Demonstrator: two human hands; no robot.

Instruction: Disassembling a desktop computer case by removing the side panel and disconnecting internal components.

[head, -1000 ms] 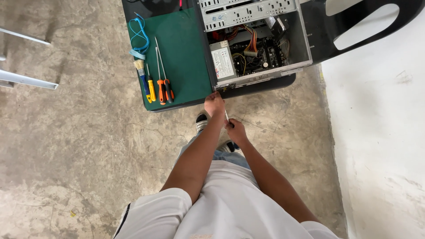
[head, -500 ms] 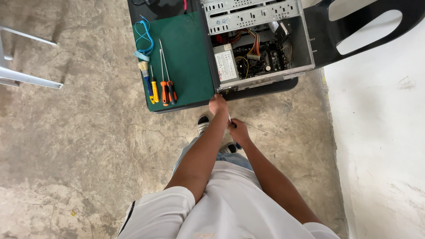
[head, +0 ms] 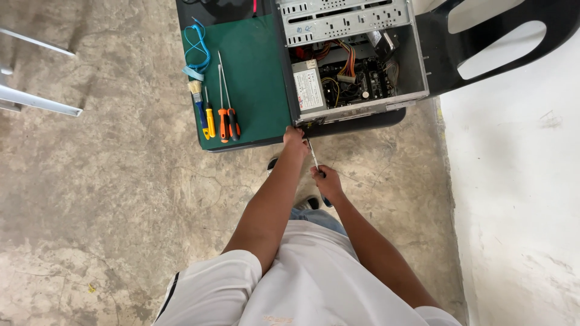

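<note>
An open computer case lies on a dark table, its cables and boards showing. My right hand is shut on a screwdriver whose shaft points up at the case's near lower corner. My left hand rests at that same corner, fingers at the table edge beside the screwdriver tip. What the tip touches is hidden by my left hand.
A green mat covers the table's left part. On it lie a coiled blue cord, a small brush and several screwdrivers. A black chair stands at right, a white wall below it, metal legs at left.
Both hands stay at the case corner with the screwdriver. The view has shifted slightly, so the table sits a little lower and to the right.
</note>
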